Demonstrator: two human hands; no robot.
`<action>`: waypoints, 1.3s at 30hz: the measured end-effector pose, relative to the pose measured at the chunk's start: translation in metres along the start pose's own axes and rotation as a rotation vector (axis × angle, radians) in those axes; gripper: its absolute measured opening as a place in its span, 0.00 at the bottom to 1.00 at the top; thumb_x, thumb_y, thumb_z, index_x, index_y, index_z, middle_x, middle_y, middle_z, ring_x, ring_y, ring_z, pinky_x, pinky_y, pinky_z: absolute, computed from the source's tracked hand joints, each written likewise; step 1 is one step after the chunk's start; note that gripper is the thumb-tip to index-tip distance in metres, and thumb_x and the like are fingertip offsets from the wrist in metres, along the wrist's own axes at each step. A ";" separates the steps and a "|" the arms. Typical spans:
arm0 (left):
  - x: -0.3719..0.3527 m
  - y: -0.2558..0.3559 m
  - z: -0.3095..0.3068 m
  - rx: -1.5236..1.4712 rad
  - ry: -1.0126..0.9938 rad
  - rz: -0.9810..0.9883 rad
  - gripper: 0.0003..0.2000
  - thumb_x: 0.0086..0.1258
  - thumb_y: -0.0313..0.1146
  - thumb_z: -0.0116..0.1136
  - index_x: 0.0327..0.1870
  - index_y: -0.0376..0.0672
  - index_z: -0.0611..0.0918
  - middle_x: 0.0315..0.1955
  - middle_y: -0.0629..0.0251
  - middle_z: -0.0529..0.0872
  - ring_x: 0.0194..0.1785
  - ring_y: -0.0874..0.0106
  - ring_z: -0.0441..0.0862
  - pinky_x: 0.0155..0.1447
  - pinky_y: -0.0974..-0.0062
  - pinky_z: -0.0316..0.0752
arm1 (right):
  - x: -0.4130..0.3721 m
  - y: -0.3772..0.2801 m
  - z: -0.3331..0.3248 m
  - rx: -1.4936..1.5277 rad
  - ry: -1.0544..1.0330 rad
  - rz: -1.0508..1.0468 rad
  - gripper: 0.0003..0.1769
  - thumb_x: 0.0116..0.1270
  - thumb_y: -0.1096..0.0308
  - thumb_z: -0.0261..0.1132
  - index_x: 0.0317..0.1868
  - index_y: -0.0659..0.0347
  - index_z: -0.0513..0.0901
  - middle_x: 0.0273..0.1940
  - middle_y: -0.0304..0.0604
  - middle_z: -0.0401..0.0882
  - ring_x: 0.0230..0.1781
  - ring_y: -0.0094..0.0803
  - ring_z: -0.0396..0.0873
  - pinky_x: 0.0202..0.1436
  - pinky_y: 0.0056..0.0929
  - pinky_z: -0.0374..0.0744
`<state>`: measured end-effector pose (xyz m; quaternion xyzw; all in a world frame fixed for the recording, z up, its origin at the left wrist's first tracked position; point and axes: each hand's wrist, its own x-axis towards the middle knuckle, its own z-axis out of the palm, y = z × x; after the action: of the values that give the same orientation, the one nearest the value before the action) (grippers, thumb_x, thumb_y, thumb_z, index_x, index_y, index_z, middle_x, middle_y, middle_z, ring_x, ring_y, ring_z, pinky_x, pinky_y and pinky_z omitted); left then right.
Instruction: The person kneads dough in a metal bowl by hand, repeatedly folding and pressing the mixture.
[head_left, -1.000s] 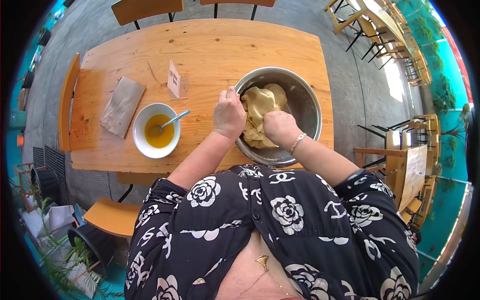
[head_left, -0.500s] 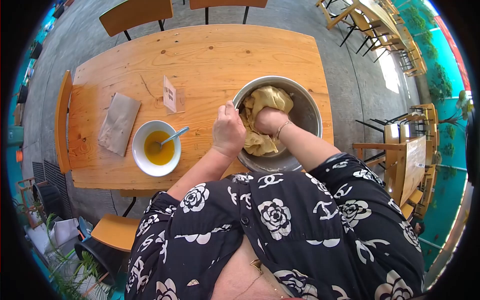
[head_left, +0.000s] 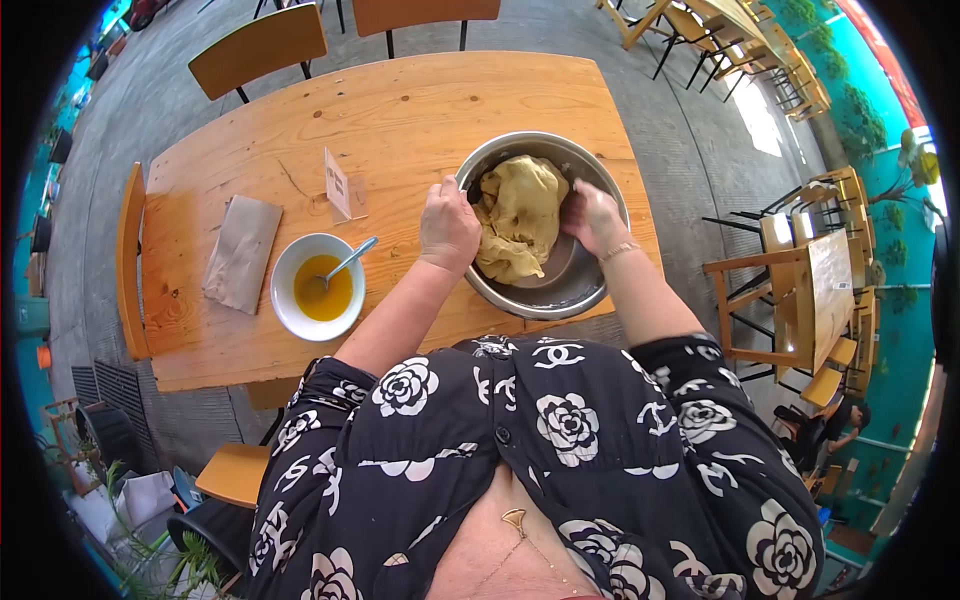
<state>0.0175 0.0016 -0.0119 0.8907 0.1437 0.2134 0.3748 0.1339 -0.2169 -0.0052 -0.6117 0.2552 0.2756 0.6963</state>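
Note:
A large metal bowl (head_left: 585, 292) stands at the right end of the wooden table, with a lump of pale yellow dough (head_left: 528, 205) inside it. My left hand (head_left: 449, 227) grips the bowl's left rim, its fingers closed over the edge. Inside the bowl on the right, my right hand (head_left: 596, 218) is beside the dough, slightly blurred, its fingers apart and the fingertips right at the dough's edge. The dough is heaped high towards the back, and a looser flap of it lies at the front left.
A white bowl (head_left: 283, 296) of yellow liquid holds a spoon with a blue handle (head_left: 355, 255). Folded brown paper (head_left: 242, 254) and a small upright card (head_left: 337, 184) lie and stand on the table (head_left: 420, 110). Chairs (head_left: 258, 50) surround it; a person sits far right.
My right hand has come out of the dough and moved right, to its side. The dough now sits in a taller, rounder heap. My left hand stays on the rim.

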 end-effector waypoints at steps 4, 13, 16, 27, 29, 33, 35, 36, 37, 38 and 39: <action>0.002 -0.004 0.001 0.005 -0.015 0.013 0.09 0.72 0.26 0.50 0.48 0.32 0.75 0.40 0.44 0.80 0.44 0.47 0.81 0.48 0.56 0.78 | 0.018 -0.007 0.045 -0.030 -0.074 -0.099 0.24 0.64 0.57 0.70 0.53 0.67 0.81 0.45 0.48 0.84 0.49 0.36 0.82 0.54 0.33 0.80; -0.005 0.004 -0.007 -0.221 0.123 -0.142 0.07 0.71 0.27 0.51 0.43 0.35 0.80 0.37 0.47 0.83 0.44 0.50 0.81 0.50 0.54 0.75 | -0.080 -0.032 0.093 -1.628 -0.324 -0.705 0.30 0.43 0.57 0.81 0.44 0.65 0.84 0.46 0.54 0.83 0.49 0.46 0.83 0.55 0.36 0.81; -0.004 -0.001 -0.002 -0.379 0.117 -0.278 0.08 0.69 0.26 0.53 0.45 0.35 0.81 0.36 0.48 0.84 0.44 0.50 0.81 0.50 0.55 0.75 | -0.128 -0.005 0.073 -1.887 -0.335 -0.880 0.16 0.50 0.65 0.76 0.36 0.64 0.83 0.40 0.54 0.83 0.47 0.47 0.83 0.52 0.42 0.81; -0.007 0.003 -0.009 -0.211 0.100 -0.077 0.10 0.70 0.23 0.53 0.49 0.33 0.79 0.31 0.47 0.81 0.36 0.48 0.78 0.42 0.54 0.74 | -0.079 0.013 0.053 -2.012 -0.215 -0.638 0.09 0.51 0.69 0.68 0.32 0.63 0.85 0.37 0.53 0.85 0.43 0.49 0.85 0.51 0.41 0.81; -0.007 0.004 -0.010 -0.199 0.098 -0.052 0.10 0.70 0.22 0.52 0.50 0.32 0.78 0.30 0.47 0.80 0.35 0.48 0.78 0.41 0.55 0.74 | -0.068 0.001 0.065 -1.998 -0.209 -0.594 0.09 0.51 0.69 0.67 0.33 0.63 0.85 0.38 0.53 0.85 0.45 0.48 0.84 0.52 0.40 0.81; -0.007 0.008 -0.015 -0.183 0.113 -0.033 0.11 0.70 0.21 0.52 0.51 0.30 0.77 0.32 0.46 0.79 0.36 0.47 0.77 0.41 0.56 0.74 | -0.033 -0.008 0.071 -1.970 -0.152 -0.612 0.10 0.55 0.69 0.66 0.36 0.63 0.88 0.40 0.54 0.87 0.46 0.48 0.86 0.52 0.40 0.83; -0.006 0.009 -0.013 -0.180 0.119 -0.033 0.11 0.70 0.21 0.52 0.52 0.30 0.77 0.32 0.46 0.79 0.36 0.47 0.77 0.40 0.56 0.74 | -0.021 -0.010 0.071 -1.928 -0.071 -0.627 0.11 0.56 0.68 0.65 0.37 0.62 0.88 0.41 0.54 0.87 0.47 0.48 0.85 0.52 0.40 0.82; -0.007 0.008 -0.012 -0.176 0.126 -0.038 0.11 0.70 0.21 0.52 0.52 0.30 0.77 0.33 0.46 0.79 0.36 0.47 0.77 0.41 0.56 0.74 | -0.015 -0.010 0.070 -1.906 -0.033 -0.629 0.11 0.56 0.67 0.65 0.38 0.62 0.87 0.41 0.54 0.87 0.48 0.48 0.85 0.53 0.40 0.82; -0.009 0.008 -0.011 -0.174 0.135 -0.042 0.11 0.70 0.21 0.52 0.52 0.29 0.77 0.33 0.46 0.79 0.36 0.47 0.77 0.41 0.56 0.74 | -0.010 -0.010 0.069 -1.856 -0.001 -0.607 0.12 0.59 0.66 0.65 0.40 0.61 0.87 0.43 0.54 0.87 0.50 0.48 0.84 0.54 0.40 0.82; -0.009 0.008 -0.010 -0.169 0.137 -0.045 0.12 0.70 0.21 0.52 0.52 0.29 0.77 0.33 0.45 0.79 0.36 0.47 0.78 0.41 0.55 0.75 | -0.003 -0.008 0.067 -1.771 0.044 -0.599 0.12 0.58 0.64 0.66 0.40 0.61 0.87 0.43 0.54 0.86 0.50 0.49 0.84 0.55 0.42 0.81; -0.009 0.007 -0.009 -0.164 0.140 -0.045 0.12 0.70 0.21 0.52 0.53 0.29 0.77 0.33 0.45 0.79 0.36 0.46 0.78 0.41 0.55 0.75 | 0.002 -0.006 0.066 -1.683 0.091 -0.592 0.13 0.57 0.63 0.67 0.40 0.60 0.86 0.43 0.55 0.86 0.50 0.50 0.84 0.55 0.43 0.81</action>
<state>0.0061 -0.0018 -0.0033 0.8365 0.1713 0.2777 0.4403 0.1408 -0.1519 0.0061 -0.9713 -0.1727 0.1561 0.0485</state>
